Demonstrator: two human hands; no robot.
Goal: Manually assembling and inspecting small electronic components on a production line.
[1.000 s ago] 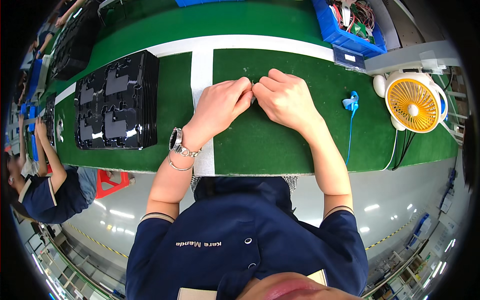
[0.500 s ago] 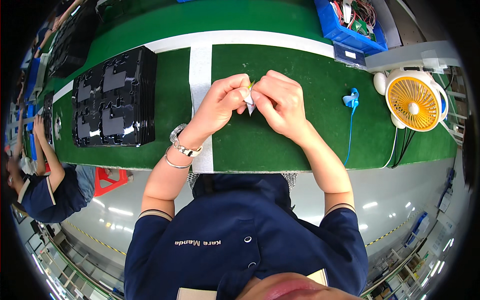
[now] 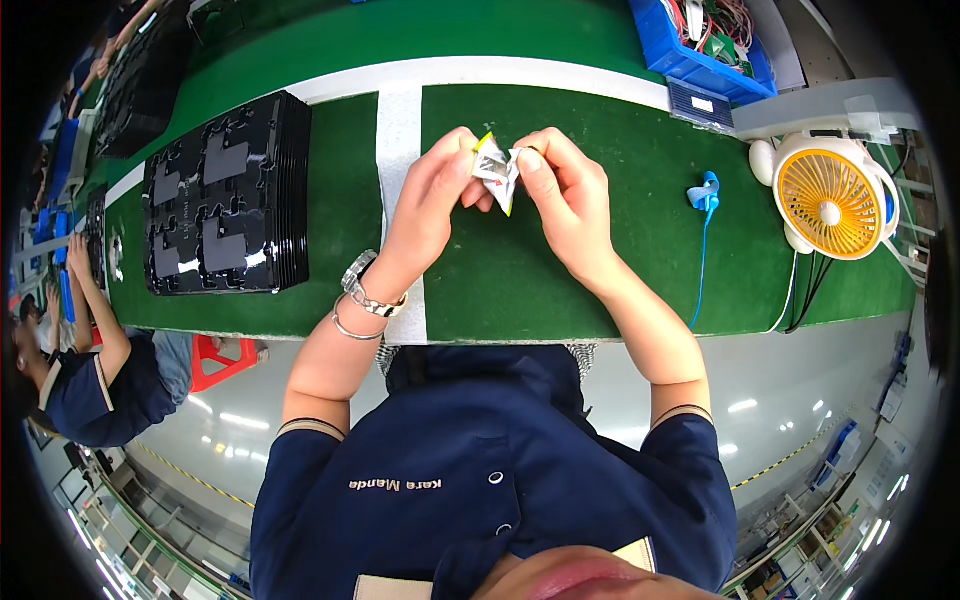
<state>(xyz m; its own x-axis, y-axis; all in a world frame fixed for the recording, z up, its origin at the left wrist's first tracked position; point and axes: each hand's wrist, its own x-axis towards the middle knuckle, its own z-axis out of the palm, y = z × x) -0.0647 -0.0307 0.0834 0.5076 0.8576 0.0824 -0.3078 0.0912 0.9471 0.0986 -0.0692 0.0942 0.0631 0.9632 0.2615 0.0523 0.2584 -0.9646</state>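
Observation:
Above the green table, both my hands pinch a small silvery wrapper (image 3: 494,170) with yellow-green edges. My left hand (image 3: 440,180) is closed on its left side, a watch and a bangle on that wrist. On the other side, my right hand (image 3: 562,185) grips it between thumb and curled forefinger. The wrapper is spread and crumpled between them, with its shiny inner face showing. Whether anything is inside cannot be made out.
A stack of black moulded trays (image 3: 228,195) stands to the left. On the right lie a blue wrist strap (image 3: 704,195) with its cord and a yellow-and-white fan (image 3: 828,205). A blue bin (image 3: 690,62) of wires sits at the far right. A co-worker (image 3: 95,385) sits at the left.
My hands have drawn slightly apart, and the wrapper between them has opened out, showing more of its silvery surface.

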